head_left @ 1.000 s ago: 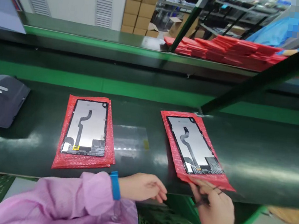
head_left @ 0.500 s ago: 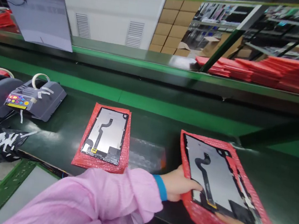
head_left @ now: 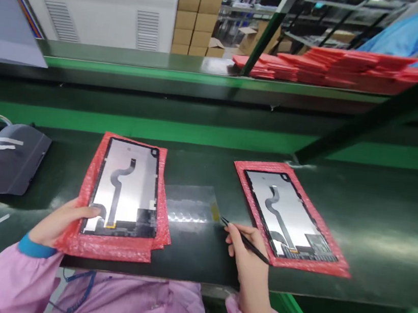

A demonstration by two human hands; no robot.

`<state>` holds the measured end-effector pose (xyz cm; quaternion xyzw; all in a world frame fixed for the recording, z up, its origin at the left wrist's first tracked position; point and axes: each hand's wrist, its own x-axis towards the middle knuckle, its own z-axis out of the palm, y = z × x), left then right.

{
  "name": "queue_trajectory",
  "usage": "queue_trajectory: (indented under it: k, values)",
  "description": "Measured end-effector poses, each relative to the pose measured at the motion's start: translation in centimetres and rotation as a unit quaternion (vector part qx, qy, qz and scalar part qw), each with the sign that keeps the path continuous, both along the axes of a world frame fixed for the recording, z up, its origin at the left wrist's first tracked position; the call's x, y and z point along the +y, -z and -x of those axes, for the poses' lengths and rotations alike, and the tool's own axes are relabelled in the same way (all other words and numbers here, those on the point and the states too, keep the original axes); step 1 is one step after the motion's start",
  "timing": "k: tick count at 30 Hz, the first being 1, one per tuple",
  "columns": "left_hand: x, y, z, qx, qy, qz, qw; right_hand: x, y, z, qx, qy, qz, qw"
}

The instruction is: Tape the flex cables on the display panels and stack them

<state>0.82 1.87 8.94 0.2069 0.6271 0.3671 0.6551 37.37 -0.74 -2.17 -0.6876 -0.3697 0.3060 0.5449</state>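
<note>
Head view: right fingers [head_left: 237, 237] pinch slim black tweezers [head_left: 255, 248], seemingly aligning; touching thin yellow strip [head_left: 215, 212] ahead demands precision. Left fingers [head_left: 90, 211] clamp silver rectangular panel [head_left: 139, 183], red bubble-wrap [head_left: 115, 251].

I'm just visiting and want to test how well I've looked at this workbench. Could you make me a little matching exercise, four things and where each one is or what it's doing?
Things
1. Left hand
2. Grey machine
3. Thin black tool
4. Clear sheet

Places or states
A. Held in the right hand
B. Gripping the left panel, thumb on its edge
C. Lying between the left panel and the right panel
D. At the left side of the bench

Right pairs: 1-B, 2-D, 3-A, 4-C
</note>
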Motion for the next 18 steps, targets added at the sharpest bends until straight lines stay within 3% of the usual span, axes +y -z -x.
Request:
queue_trajectory:
  k: [5, 8, 12, 15, 18]
  values:
    - [0.6, 0.8, 0.3, 0.044, -0.020, 0.030, 0.998, 0.4, 0.3, -0.4, -0.021, 0.003, 0.037, 0.999]
    - [0.3, 1.9, 0.4, 0.104, -0.008, -0.019, 0.994, 0.2, 0.3, -0.4, -0.033, 0.004, 0.053, 0.998]
    - [0.3, 3.4, 1.1, 0.280, 0.037, -0.157, 0.946, -0.1, 0.3, -0.3, -0.046, 0.010, 0.069, 0.997]
    - [0.5, 4.7, 1.6, 0.378, 0.060, -0.199, 0.902, -0.3, 0.4, -0.4, -0.057, 0.010, 0.075, 0.995]
    - [0.6, 6.4, 2.0, 0.374, 0.076, -0.202, 0.902, -0.5, 0.4, -0.5, -0.069, 0.003, 0.075, 0.995]
